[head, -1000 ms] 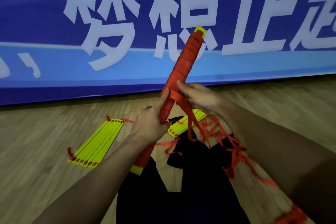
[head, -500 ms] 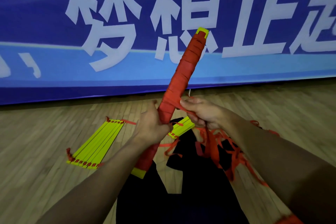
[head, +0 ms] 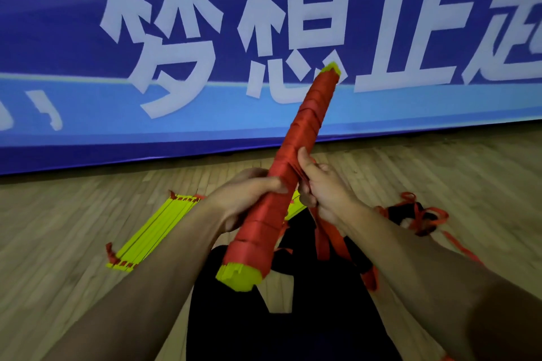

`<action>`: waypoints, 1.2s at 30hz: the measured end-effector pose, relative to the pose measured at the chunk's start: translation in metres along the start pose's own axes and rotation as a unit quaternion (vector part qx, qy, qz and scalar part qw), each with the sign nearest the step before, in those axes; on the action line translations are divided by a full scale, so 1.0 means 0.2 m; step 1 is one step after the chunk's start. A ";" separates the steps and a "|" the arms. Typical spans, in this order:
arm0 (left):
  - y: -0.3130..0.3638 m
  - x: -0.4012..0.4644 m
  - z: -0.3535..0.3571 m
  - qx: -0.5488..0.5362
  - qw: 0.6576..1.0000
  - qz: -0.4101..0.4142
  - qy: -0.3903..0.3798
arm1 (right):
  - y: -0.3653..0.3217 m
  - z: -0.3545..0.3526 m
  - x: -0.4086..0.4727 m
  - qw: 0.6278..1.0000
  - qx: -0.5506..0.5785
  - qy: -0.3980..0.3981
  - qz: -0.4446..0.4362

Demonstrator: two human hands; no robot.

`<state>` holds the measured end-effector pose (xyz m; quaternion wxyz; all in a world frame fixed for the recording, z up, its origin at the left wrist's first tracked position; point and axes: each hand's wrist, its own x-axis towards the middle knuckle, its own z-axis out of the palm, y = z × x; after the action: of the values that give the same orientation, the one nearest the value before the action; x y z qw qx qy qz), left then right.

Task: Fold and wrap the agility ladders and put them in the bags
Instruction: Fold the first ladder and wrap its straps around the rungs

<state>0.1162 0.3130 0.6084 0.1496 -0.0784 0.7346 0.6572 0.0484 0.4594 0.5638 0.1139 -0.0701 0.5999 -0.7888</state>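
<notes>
Lower left of frame: second agility ladder (head: 152, 233), yellow rungs stacked flat on the wood floor (head: 58, 228), straps not wound. Untouched.

Centre: wrapped bundle (head: 289, 176) held diagonally, lower yellow end toward bottom centre, upper end against the blue banner (head: 176, 38). Left hand (head: 249, 193) is curled round its middle, thumb over the red winding. The bundle has dropped and tipped closer to the camera than a second ago; its near rung ends now show face-on.

Right of centre: right hand (head: 319, 184) has gone from pulling strap outward to pressing against the bundle just beside the left hand, fingers pinching the red strap (head: 322, 240), which trails down over the dark bags (head: 293, 316) at bottom centre.

Right: loose strap tangle (head: 422, 214) on the floor, smaller than before.

Judgement: another turn laid on; winding nearly covers the bundle, but the remaining slack needs wrapping before bagging.
</notes>
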 end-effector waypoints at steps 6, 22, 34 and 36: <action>-0.08 0.06 0.06 0.058 0.993 0.035 0.100 | 0.02 -0.04 0.02 0.975 -0.222 -0.023 -0.015; -0.14 0.06 0.04 0.074 0.978 0.145 0.128 | 0.00 -0.09 0.04 0.965 -0.258 -0.026 -0.047; 0.00 -0.01 0.10 0.034 0.996 0.044 0.063 | 0.08 0.09 0.03 0.994 -0.043 0.101 -0.016; -0.05 0.01 0.15 0.062 0.992 0.075 0.073 | 0.10 0.08 0.03 0.989 -0.094 0.112 -0.017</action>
<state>0.1212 0.3413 0.5961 0.0499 -0.0613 0.7869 0.6120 0.0483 0.4371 0.5485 0.0250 -0.0019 0.6793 -0.7335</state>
